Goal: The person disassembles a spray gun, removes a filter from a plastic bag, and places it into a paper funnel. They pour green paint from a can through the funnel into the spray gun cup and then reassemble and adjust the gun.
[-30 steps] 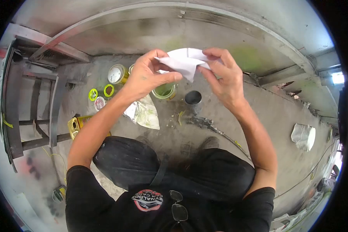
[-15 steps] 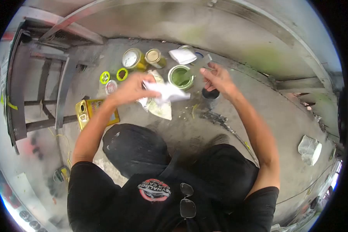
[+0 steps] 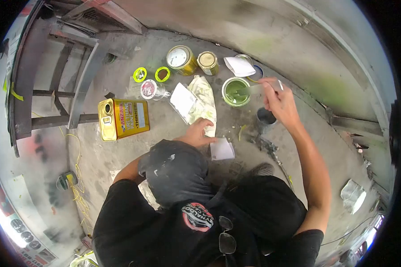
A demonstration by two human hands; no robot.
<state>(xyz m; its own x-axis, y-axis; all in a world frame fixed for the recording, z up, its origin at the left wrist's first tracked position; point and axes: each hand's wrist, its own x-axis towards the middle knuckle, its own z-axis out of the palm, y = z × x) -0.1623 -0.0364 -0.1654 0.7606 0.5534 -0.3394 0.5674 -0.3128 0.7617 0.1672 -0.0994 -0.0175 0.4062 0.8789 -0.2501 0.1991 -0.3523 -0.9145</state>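
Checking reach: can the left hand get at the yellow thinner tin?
Probably yes: the left hand is nearby, and only bare floor shows between it and the yellow thinner tin.

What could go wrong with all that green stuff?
The right hand holds a blurred stick at the open can of green stuff, so a bump might splash or tip it. The dark cup sits close to that hand, and a wrist could knock it. Drips might also spot the white paper by the left hand.
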